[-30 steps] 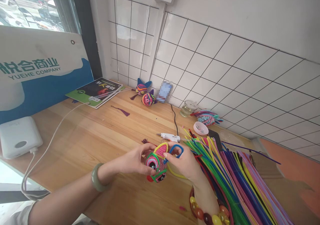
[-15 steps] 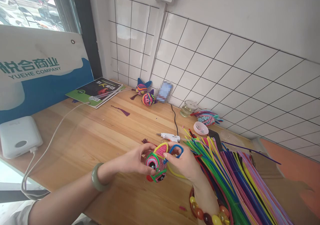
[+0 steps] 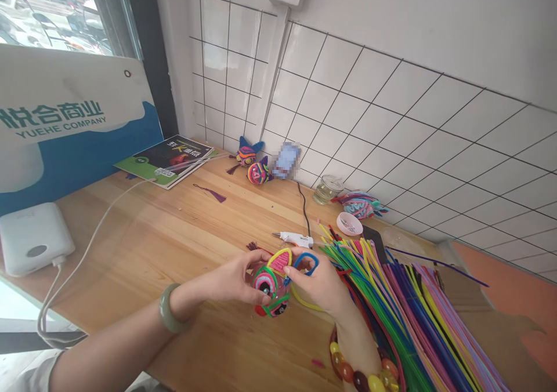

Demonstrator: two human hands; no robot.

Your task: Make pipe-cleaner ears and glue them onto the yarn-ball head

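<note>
My left hand [image 3: 237, 277] is closed around a colourful pipe-cleaner craft fish [image 3: 270, 308], thumb across its front by the big round eye. A pink fin edged in yellow [image 3: 281, 261] stands up at its top. From the right, my right hand [image 3: 325, 286] pinches a blue pipe-cleaner loop [image 3: 308, 255] against the fish, beside the pink fin. The fingers hide where the loop meets the body. Below the right hand a yellow pipe cleaner [image 3: 307, 304] curves over the table, and a dark red tassel [image 3: 252, 245] pokes out behind the left hand.
A white glue gun [image 3: 296, 239] lies just beyond my hands. To the right spreads a large bundle of pipe cleaners [image 3: 404, 305], near a pink dish [image 3: 349, 224] and a glass jar [image 3: 326, 190]. Finished craft figures [image 3: 259, 171] line the wall. A white power bank [image 3: 35, 238] sits left.
</note>
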